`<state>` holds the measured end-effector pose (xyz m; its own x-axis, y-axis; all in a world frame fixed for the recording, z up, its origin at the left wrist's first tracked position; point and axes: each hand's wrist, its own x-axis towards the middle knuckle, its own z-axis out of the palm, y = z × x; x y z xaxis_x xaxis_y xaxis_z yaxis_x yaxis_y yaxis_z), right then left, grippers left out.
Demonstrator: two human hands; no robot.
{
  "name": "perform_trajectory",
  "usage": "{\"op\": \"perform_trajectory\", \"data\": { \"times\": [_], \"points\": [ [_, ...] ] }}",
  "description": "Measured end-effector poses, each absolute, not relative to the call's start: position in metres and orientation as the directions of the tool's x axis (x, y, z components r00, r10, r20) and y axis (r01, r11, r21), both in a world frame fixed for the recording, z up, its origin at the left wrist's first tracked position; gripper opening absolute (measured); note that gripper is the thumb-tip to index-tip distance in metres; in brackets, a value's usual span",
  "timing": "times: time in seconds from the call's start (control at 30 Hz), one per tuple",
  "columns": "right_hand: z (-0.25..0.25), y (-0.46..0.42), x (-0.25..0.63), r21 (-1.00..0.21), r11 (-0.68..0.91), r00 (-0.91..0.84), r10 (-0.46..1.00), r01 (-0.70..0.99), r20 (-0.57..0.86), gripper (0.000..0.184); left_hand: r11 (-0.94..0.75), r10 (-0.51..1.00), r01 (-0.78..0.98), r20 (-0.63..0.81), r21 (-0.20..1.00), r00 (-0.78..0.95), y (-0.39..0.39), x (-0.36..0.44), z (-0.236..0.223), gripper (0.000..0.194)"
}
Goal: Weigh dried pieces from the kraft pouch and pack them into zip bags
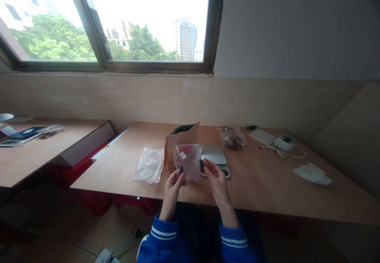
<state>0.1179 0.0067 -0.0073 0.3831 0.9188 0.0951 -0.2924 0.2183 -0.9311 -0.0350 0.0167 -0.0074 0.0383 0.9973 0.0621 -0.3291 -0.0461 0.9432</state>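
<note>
My left hand [174, 183] is closed on the lower left part of a clear plastic bag [193, 164], which hangs upright over the table edge side. A pink-red patch and a small white label show through the bag, and a small dark bit sits by my left thumb. At the bag's right edge, my right hand [216, 176] pinches a small black piece [202, 165] whose kind I cannot make out. Directly behind the bag stands a brown paper pouch [181, 137] with its top gaping. A flat silver-topped scale [218, 155] lies partly behind my right hand.
Left of the pouch lies a flat clear zip bag [149, 166]. Behind the scale are filled zip bags [233, 139]. Further right are a white dome camera [284, 142] with cables, a paper sheet [261, 137] and a crumpled white bag [312, 174]. Another table [59, 144] stands left, across a gap.
</note>
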Motion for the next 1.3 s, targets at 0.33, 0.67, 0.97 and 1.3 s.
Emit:
{"op": "perform_trajectory", "data": {
  "times": [0.33, 0.67, 0.97, 1.3],
  "points": [
    [0.058, 0.061, 0.115, -0.861, 0.482, 0.437, 0.817, -0.162, 0.376, 0.036, -0.154, 0.986, -0.342, 0.121, 0.927, -0.118, 0.015, -0.06, -0.003, 0.028],
    [0.106, 0.114, 0.098, -0.631, 0.615, -0.033, 0.728, 0.473, 0.684, 0.024, -0.163, 0.974, -0.399, 0.082, 0.902, -0.212, 0.014, -0.074, 0.001, 0.028],
    [0.085, 0.055, 0.101, -0.825, 0.537, 0.194, 0.802, 0.179, 0.564, 0.028, -0.105, 0.98, -0.414, 0.022, 0.904, -0.2, 0.019, -0.072, -0.011, 0.041],
    [0.016, 0.012, 0.084, -0.965, 0.137, 0.117, 0.987, -0.226, 0.113, 0.036, -0.093, 0.995, -0.328, 0.075, 0.94, -0.065, 0.024, -0.064, -0.021, 0.043]
  ]
}}
